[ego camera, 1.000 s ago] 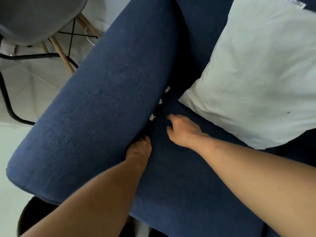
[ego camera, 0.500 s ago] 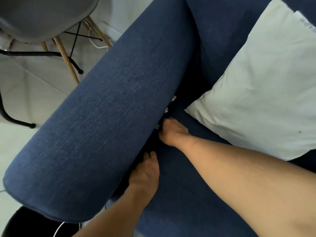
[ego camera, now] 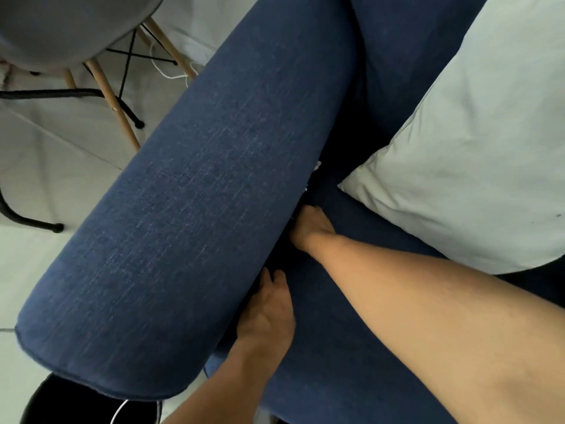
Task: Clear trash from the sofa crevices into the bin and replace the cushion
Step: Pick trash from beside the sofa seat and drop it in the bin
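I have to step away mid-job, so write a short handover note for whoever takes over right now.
Right hand: fingers pushed into the crevice between the armrest and the seat cushion; whether it grips anything is hidden.
Left hand: fingertips at the same gap, nearer the front, apparently spreading it.
White trash scraps show in the crevice just beyond the right hand.
The black bin sits on the floor below the armrest's front end.
The pale throw pillow lies on the seat.
Left: pull out the scraps, bin them, reset the cushion.
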Demonstrator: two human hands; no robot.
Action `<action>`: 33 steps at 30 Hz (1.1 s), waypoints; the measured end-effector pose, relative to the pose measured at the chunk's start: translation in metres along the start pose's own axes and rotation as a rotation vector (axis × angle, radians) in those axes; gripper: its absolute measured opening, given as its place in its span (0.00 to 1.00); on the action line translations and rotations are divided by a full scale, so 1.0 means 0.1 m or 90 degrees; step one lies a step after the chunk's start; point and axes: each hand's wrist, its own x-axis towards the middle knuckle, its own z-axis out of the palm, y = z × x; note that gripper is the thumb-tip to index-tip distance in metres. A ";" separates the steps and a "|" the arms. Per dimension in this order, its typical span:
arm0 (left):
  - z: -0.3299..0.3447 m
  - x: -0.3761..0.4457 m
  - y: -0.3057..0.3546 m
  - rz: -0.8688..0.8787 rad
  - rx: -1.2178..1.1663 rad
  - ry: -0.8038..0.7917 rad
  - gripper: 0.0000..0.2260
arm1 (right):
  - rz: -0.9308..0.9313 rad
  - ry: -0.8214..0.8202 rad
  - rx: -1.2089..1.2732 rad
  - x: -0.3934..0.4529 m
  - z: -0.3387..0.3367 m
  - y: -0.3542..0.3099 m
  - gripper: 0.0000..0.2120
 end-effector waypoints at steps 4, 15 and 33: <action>-0.06 0.08 0.11 -0.004 -0.042 -0.031 0.15 | -0.020 0.058 0.107 -0.42 -0.25 0.28 0.08; -0.42 1.01 0.78 0.143 0.148 0.061 0.21 | -0.025 0.087 0.266 -1.27 -0.30 1.52 0.10; -0.46 1.99 0.98 0.096 0.346 -0.028 0.33 | -0.197 0.162 0.331 -1.25 -0.82 1.67 0.12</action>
